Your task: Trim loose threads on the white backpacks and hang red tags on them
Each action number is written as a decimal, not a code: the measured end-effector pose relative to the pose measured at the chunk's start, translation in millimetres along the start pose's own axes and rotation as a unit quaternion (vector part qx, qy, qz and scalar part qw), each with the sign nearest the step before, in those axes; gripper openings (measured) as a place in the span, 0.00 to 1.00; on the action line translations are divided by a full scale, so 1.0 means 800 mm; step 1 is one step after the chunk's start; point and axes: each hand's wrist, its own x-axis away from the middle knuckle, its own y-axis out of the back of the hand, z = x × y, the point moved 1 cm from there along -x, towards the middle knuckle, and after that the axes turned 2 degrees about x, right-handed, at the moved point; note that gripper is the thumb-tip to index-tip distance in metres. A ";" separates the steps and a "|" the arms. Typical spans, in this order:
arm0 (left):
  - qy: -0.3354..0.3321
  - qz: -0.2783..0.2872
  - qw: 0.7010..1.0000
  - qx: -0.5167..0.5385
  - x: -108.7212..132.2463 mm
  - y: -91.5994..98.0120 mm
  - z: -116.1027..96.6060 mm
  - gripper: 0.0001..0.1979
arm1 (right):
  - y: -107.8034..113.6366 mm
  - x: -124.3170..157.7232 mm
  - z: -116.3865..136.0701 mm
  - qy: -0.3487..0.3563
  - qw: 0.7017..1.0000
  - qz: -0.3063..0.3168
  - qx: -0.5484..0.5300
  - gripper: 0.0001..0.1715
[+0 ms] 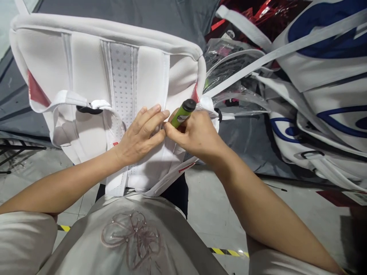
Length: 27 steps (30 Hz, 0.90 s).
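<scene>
A white padded piece [151, 82] with straps and a mesh middle strip stands upright in front of me, its lower end near my shirt. My left hand [140, 135] lies on its pale inner panel with the fingers stretched and a little apart. My right hand [197, 131] is closed around a thick green marker [182, 114] with a black end pointing up. Its lower tip is hidden by my fingers. The fingertips of both hands meet near the seam right of the mesh. A white strap [70, 97] with a black buckle [88, 109] hangs at the left.
White and blue padded pieces [318, 82] with straps are piled at the right. Clear plastic bags [229, 57] and shiny red wrapping [259, 13] lie behind them. A grey cover [160, 19] spreads beneath. Yellow and black tape [226, 252] marks the floor.
</scene>
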 end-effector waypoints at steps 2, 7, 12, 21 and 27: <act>-0.004 0.004 1.000 -0.012 -0.001 0.001 0.000 0.09 | 0.002 0.003 -0.003 -0.002 1.000 -0.010 0.004 0.17; -0.023 -0.015 0.999 -0.020 -0.004 0.004 -0.001 0.08 | 0.000 0.012 -0.009 -0.004 0.999 -0.026 -0.018 0.19; -0.008 0.006 1.000 -0.006 -0.001 0.002 0.000 0.09 | -0.004 0.023 -0.014 -0.014 0.995 -0.077 -0.065 0.13; -0.039 -0.045 0.995 -0.083 -0.012 0.007 -0.005 0.04 | -0.006 0.032 -0.014 -0.027 0.993 -0.097 -0.068 0.10; -0.034 -0.021 0.995 -0.094 -0.013 0.012 -0.003 0.04 | -0.014 0.041 -0.015 -0.044 0.990 -0.121 -0.061 0.11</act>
